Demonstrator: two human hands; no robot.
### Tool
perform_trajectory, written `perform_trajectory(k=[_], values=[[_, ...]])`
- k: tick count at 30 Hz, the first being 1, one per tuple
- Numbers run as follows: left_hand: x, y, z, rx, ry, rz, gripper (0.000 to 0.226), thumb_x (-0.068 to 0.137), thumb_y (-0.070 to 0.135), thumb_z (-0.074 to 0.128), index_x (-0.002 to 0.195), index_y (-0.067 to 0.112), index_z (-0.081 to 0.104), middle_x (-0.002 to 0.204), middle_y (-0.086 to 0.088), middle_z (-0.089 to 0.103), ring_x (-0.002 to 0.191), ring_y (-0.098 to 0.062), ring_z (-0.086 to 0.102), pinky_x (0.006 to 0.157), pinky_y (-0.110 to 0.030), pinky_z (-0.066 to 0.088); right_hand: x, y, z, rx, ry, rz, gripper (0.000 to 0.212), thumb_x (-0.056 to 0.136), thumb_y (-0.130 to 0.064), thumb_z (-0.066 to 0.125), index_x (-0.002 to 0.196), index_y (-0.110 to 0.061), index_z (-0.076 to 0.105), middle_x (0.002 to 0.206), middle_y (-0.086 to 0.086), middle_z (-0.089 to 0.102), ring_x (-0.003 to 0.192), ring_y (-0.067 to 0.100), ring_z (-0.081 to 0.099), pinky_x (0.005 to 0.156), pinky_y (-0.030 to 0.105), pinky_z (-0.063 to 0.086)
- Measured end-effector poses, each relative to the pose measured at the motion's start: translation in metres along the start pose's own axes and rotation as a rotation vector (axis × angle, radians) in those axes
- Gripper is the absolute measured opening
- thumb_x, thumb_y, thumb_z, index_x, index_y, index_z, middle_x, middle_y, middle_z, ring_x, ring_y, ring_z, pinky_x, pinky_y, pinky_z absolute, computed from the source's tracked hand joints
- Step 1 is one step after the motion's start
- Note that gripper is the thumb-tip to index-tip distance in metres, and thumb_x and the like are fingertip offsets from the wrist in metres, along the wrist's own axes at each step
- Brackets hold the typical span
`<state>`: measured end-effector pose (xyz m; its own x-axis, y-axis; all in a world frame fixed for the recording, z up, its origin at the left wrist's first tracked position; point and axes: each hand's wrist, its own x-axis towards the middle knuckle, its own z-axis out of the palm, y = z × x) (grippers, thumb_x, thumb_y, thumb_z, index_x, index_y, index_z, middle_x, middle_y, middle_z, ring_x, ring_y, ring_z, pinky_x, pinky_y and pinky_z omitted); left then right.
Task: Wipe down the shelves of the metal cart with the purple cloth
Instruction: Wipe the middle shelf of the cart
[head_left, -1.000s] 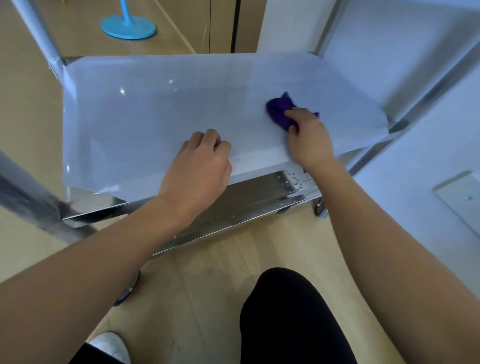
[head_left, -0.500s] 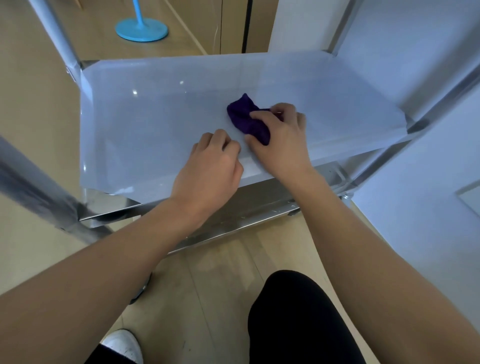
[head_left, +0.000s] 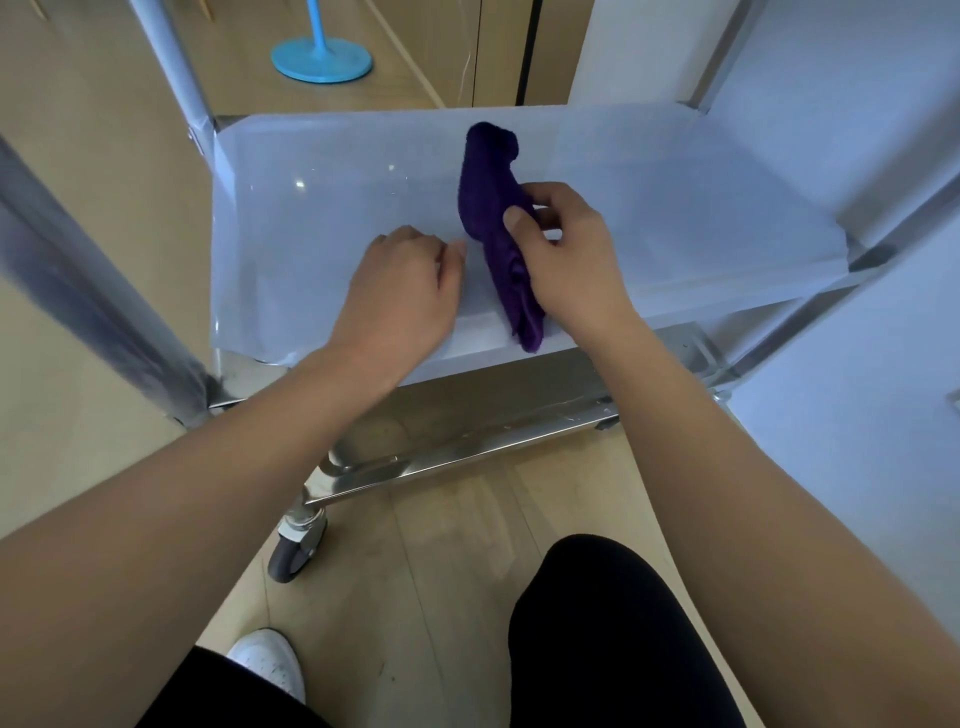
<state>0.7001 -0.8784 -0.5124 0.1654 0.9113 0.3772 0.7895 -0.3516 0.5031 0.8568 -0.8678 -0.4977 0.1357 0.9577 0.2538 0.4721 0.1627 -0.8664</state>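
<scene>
An indoor room, most likely in a home, is indicated. The ground is covered by pale wood-look plank flooring (head_left: 441, 561), and light wooden cabinet doors (head_left: 483, 47) split by a dark vertical gap are seen at the back beside a plain white wall (head_left: 639, 47). A round turquoise stand base (head_left: 321, 58) with a thin pole is set on the floor. A wheeled stainless-steel cart (head_left: 467, 441) is parked there.

Single head view, worn high, angled forward and steeply down. Close over the cart shelf (head_left: 322, 249); both forearms enter from the bottom corners. Floor (head_left: 441, 597) and knee (head_left: 613, 623) directly beneath. Wide lens bends edges.
</scene>
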Motion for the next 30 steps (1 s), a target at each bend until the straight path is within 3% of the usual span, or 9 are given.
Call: perform_trajectory(k=[3, 6, 9, 14, 21, 23, 25, 27, 30], values=[[-0.002, 0.004, -0.004, -0.064, -0.052, -0.024, 0.039, 0.106, 0.030, 0.032, 0.077, 0.012, 0.050, 0.072, -0.005, 0.051, 0.069, -0.022, 0.047, 0.066, -0.028, 0.028, -0.007, -0.007, 0.011, 0.068, -0.076, -0.011, 0.027, 0.099, -0.024, 0.051, 0.124, -0.018, 0.057, 0.105, -0.006, 0.063, 0.087, 0.002, 0.064, 0.073, 0.017, 0.055], [0.000, 0.003, -0.008, -0.166, -0.031, -0.083, 0.038, 0.105, 0.033, 0.034, 0.084, 0.009, 0.055, 0.070, 0.000, 0.053, 0.064, -0.016, 0.048, 0.059, -0.025, 0.029, -0.013, -0.010, 0.015, 0.156, -0.161, -0.007, 0.027, 0.099, -0.022, 0.052, 0.125, -0.017, 0.056, 0.104, -0.002, 0.065, 0.087, 0.008, 0.067, 0.076, 0.023, 0.058], [-0.002, -0.004, -0.010, -0.003, -0.015, 0.006, 0.034, 0.104, 0.028, 0.036, 0.102, 0.002, 0.058, 0.087, -0.012, 0.062, 0.075, -0.024, 0.053, 0.066, -0.032, 0.038, -0.014, -0.014, 0.017, 0.107, -0.220, -0.049, 0.023, 0.098, -0.020, 0.053, 0.121, -0.019, 0.053, 0.100, -0.007, 0.064, 0.086, 0.007, 0.066, 0.072, 0.019, 0.056], [-0.005, -0.008, -0.017, 0.212, 0.046, 0.197, 0.032, 0.103, 0.027, 0.038, 0.101, 0.001, 0.057, 0.092, -0.018, 0.063, 0.078, -0.026, 0.049, 0.068, -0.036, 0.038, -0.009, -0.020, 0.017, 0.028, -0.224, -0.105, 0.019, 0.094, -0.018, 0.053, 0.113, -0.014, 0.050, 0.100, -0.003, 0.061, 0.086, 0.009, 0.063, 0.067, 0.017, 0.051], [-0.006, 0.000, -0.024, -0.293, -0.071, -0.017, 0.034, 0.099, 0.039, 0.048, 0.111, 0.007, 0.045, 0.097, -0.012, 0.066, 0.085, -0.023, 0.064, 0.076, -0.042, 0.053, -0.008, -0.020, 0.012, 0.558, -0.245, 0.152, 0.016, 0.089, -0.010, 0.052, 0.105, -0.010, 0.051, 0.088, 0.008, 0.069, 0.076, 0.018, 0.066, 0.069, 0.031, 0.055], [-0.005, -0.001, -0.022, -0.352, -0.087, -0.053, 0.028, 0.099, 0.034, 0.052, 0.106, 0.008, 0.044, 0.090, -0.006, 0.061, 0.079, -0.017, 0.061, 0.069, -0.030, 0.052, -0.009, -0.022, 0.010, 0.472, -0.271, 0.136, 0.018, 0.089, -0.009, 0.052, 0.107, -0.011, 0.049, 0.087, 0.009, 0.069, 0.072, 0.017, 0.065, 0.065, 0.030, 0.054], [-0.005, -0.003, -0.021, -0.365, -0.087, -0.076, 0.022, 0.097, 0.027, 0.056, 0.101, 0.010, 0.042, 0.080, 0.004, 0.053, 0.069, -0.008, 0.053, 0.060, -0.015, 0.044, -0.008, -0.025, 0.007, 0.152, -0.270, 0.001, 0.021, 0.089, -0.012, 0.054, 0.108, -0.014, 0.045, 0.089, 0.009, 0.067, 0.069, 0.015, 0.064, 0.059, 0.026, 0.053], [-0.004, -0.006, -0.020, -0.323, -0.070, -0.075, 0.021, 0.096, 0.021, 0.059, 0.099, 0.012, 0.040, 0.076, 0.008, 0.047, 0.064, -0.004, 0.047, 0.059, -0.013, 0.040, -0.007, -0.027, 0.004, -0.184, -0.256, -0.186, 0.025, 0.089, -0.015, 0.057, 0.110, -0.015, 0.043, 0.090, 0.006, 0.064, 0.068, 0.015, 0.062, 0.056, 0.028, 0.053], [-0.002, -0.007, -0.023, -0.220, -0.038, -0.006, 0.021, 0.095, 0.016, 0.058, 0.099, 0.012, 0.038, 0.077, 0.006, 0.047, 0.064, -0.006, 0.047, 0.059, -0.018, 0.039, -0.007, -0.030, 0.000, -0.370, -0.228, -0.369, 0.030, 0.088, -0.015, 0.059, 0.112, -0.008, 0.042, 0.084, 0.004, 0.058, 0.067, 0.020, 0.058, 0.057, 0.037, 0.050]])
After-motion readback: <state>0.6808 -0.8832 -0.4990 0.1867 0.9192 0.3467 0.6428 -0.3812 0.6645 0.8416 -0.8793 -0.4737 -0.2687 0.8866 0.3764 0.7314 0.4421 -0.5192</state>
